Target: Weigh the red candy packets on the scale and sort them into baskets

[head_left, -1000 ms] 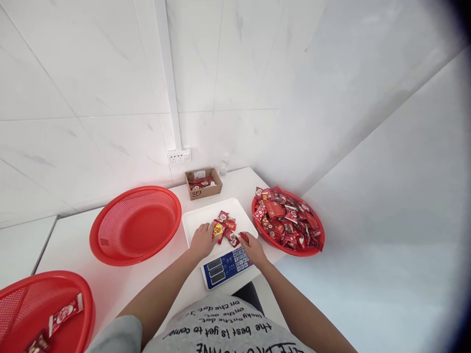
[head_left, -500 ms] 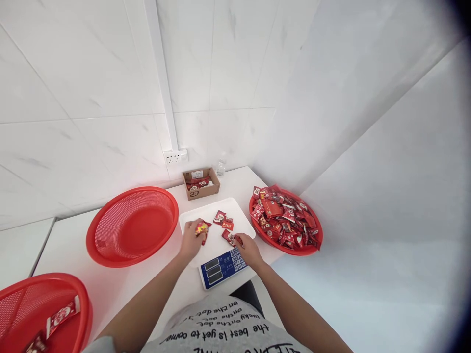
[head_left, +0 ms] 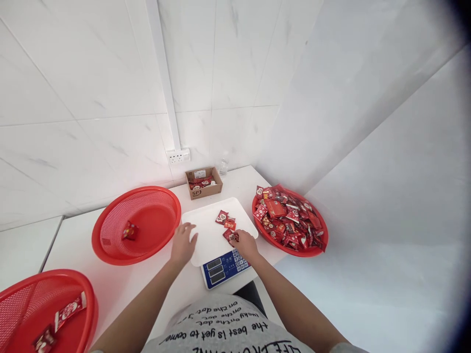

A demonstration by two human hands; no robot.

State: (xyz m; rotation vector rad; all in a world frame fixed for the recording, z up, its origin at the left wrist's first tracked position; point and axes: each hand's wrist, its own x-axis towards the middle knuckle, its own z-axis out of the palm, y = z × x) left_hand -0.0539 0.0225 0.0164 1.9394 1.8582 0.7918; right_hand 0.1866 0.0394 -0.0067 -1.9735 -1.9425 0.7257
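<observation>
A digital scale with a white weighing tray stands in front of me. A few red candy packets lie on the tray. My left hand hovers at the tray's left edge, fingers spread and empty. My right hand rests at the tray's front right, fingers closed on a red packet. One red packet lies in the red mesh basket to the left.
A red basket heaped with packets sits on the right. A small cardboard box with packets stands by the wall, near a bottle and a socket. Another red basket at lower left holds a few packets.
My left hand carried packets off the tray to the left; one now lies in the middle red basket, and the hand is open and empty. My right hand stayed at the tray's front.
</observation>
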